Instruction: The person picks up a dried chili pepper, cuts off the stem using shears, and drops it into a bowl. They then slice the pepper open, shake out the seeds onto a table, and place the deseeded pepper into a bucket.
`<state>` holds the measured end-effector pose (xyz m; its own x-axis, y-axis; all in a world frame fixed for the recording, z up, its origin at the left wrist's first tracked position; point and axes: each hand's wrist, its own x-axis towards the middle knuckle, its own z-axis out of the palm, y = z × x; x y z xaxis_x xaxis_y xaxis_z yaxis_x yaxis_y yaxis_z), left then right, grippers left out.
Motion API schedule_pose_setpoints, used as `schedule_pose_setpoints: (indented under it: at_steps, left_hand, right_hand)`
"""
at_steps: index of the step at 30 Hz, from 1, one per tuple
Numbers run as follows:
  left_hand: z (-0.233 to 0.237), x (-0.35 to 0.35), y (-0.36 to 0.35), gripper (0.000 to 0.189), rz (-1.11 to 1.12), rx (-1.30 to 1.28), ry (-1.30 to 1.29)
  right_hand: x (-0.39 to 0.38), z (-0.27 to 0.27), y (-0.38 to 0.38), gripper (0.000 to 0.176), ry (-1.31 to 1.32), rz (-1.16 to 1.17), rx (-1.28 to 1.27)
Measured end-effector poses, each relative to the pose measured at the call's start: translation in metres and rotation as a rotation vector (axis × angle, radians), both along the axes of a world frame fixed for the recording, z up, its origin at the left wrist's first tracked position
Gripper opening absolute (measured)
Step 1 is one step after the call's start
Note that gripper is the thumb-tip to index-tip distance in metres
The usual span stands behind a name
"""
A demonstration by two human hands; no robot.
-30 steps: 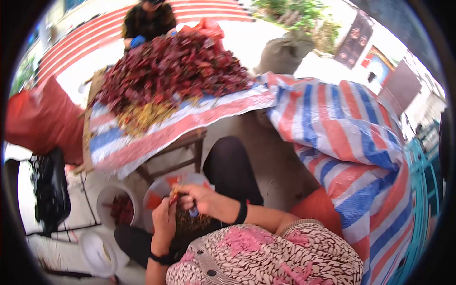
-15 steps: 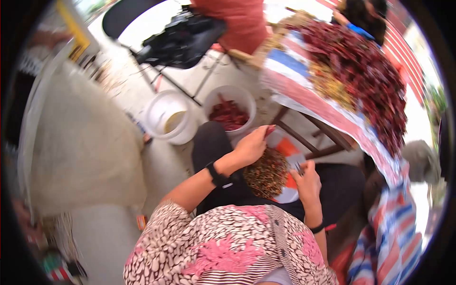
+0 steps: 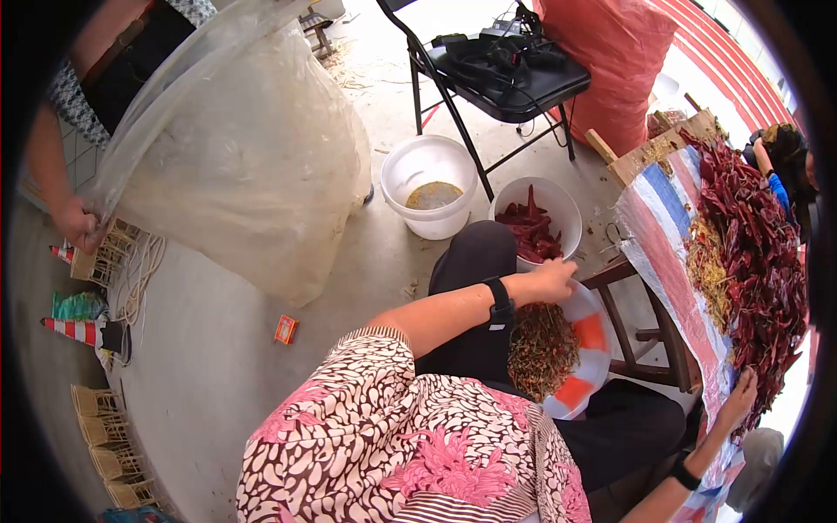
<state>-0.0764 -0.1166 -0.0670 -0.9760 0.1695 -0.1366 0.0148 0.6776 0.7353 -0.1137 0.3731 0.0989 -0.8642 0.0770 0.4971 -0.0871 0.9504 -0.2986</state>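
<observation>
My left hand (image 3: pixel 551 281) is over the plastic basin (image 3: pixel 594 353), beside the rim of a white bucket (image 3: pixel 567 218) of dried red chili peppers (image 3: pixel 530 228). Its fingers look slightly apart, with nothing visible in them. The basin, white with orange patches, rests by my lap and contains small chili stems and bits (image 3: pixel 542 353). Out to the right, my right hand (image 3: pixel 741 397) touches the near edge of a large pile of dried red chili peppers (image 3: pixel 750 261). Its fingers are closed together; what they hold is hidden.
The pile lies on a striped tarp (image 3: pixel 658 235) over a wooden frame. Another white bucket (image 3: pixel 418 225) has yellowish bits inside. A black folding chair (image 3: pixel 514 87) carries dark gear. At left, another person's hand (image 3: pixel 77 225) holds a big translucent sack (image 3: pixel 235 166). A small red box (image 3: pixel 286 329) lies on the floor.
My left hand moved from above the basin to the bucket's rim; the red chili pepper it held no longer shows. My right hand left the basin for the pile. The view turned left.
</observation>
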Motion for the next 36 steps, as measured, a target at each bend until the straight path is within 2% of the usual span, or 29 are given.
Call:
schedule_pose_setpoints:
  at_steps: [2, 3, 5, 6, 7, 9, 11, 13, 15, 16, 18, 19, 21, 22, 23, 28, 33, 35, 36]
  left_hand:
    - [0.0, 0.004, 0.006, 0.053, -0.233, 0.001, -0.193]
    - [-0.008, 0.006, 0.008, 0.052, -0.264, 0.043, -0.238]
    - [-0.028, 0.006, 0.003, 0.052, -0.316, 0.119, -0.321]
    - [-0.03, 0.003, -0.001, 0.052, -0.304, 0.117, -0.462]
    - [-0.035, 0.003, -0.002, 0.05, -0.312, 0.088, -0.469]
    - [-0.042, 0.005, -0.007, 0.046, -0.318, 0.007, -0.477]
    - [-0.041, 0.01, -0.009, 0.043, -0.277, -0.031, -0.389]
    - [-0.07, 0.003, -0.009, 0.042, -0.259, 0.052, -0.438]
    - [-0.053, 0.007, -0.009, 0.043, -0.25, 0.084, -0.495]
    - [-0.067, 0.005, -0.009, 0.043, -0.265, 0.074, -0.439]
    - [-0.04, 0.011, -0.01, 0.041, -0.266, 0.011, -0.45]
    - [-0.03, 0.012, -0.012, 0.04, -0.272, -0.027, -0.447]
    - [-0.042, 0.011, -0.016, 0.038, -0.231, 0.032, -0.397]
    - [-0.05, 0.012, -0.015, 0.037, -0.212, 0.066, -0.375]
    - [-0.052, 0.012, -0.017, 0.036, -0.174, 0.113, -0.329]
    - [-0.05, 0.02, -0.028, 0.03, -0.052, 0.243, -0.198]
    - [-0.022, 0.032, -0.029, 0.03, 0.036, 0.454, -0.166]
    - [-0.011, 0.042, -0.028, 0.029, 0.027, 0.476, -0.254]
    - [-0.007, 0.048, -0.028, 0.03, -0.012, 0.401, -0.265]
  right_hand:
    - [-0.05, -0.02, 0.091, 0.037, -0.073, -0.144, 0.233]
    - [-0.071, -0.036, 0.14, 0.037, -0.075, -0.18, 0.319]
    - [-0.115, -0.074, 0.234, 0.039, -0.161, -0.31, 0.309]
    - [-0.104, -0.064, 0.207, 0.04, -0.249, -0.438, 0.243]
    - [-0.1, -0.062, 0.194, 0.04, -0.286, -0.47, 0.206]
    - [-0.118, -0.09, 0.231, 0.044, -0.366, -0.366, 0.329]
    - [-0.119, -0.102, 0.226, 0.046, -0.35, -0.355, 0.284]
    - [-0.113, -0.113, 0.204, 0.039, -0.254, -0.349, 0.37]
    - [-0.091, -0.112, 0.19, 0.033, -0.16, -0.365, 0.483]
    - [-0.08, -0.104, 0.181, 0.032, -0.112, -0.376, 0.548]
    - [-0.07, -0.092, 0.176, 0.031, -0.018, -0.394, 0.693]
    - [-0.075, -0.09, 0.181, 0.029, -0.045, -0.43, 0.555]
    - [-0.082, -0.086, 0.196, 0.031, -0.111, -0.492, 0.292]
    - [-0.042, -0.042, 0.107, 0.029, -0.042, -0.546, 0.346]
    - [-0.037, -0.037, 0.102, 0.029, -0.038, -0.558, 0.314]
    - [-0.039, -0.048, 0.144, 0.028, -0.073, -0.449, 0.139]
    - [-0.039, -0.05, 0.193, 0.028, -0.046, -0.257, -0.351]
    - [-0.041, -0.04, 0.199, 0.028, -0.06, -0.224, -0.559]
    - [-0.04, -0.035, 0.199, 0.028, -0.073, -0.238, -0.633]
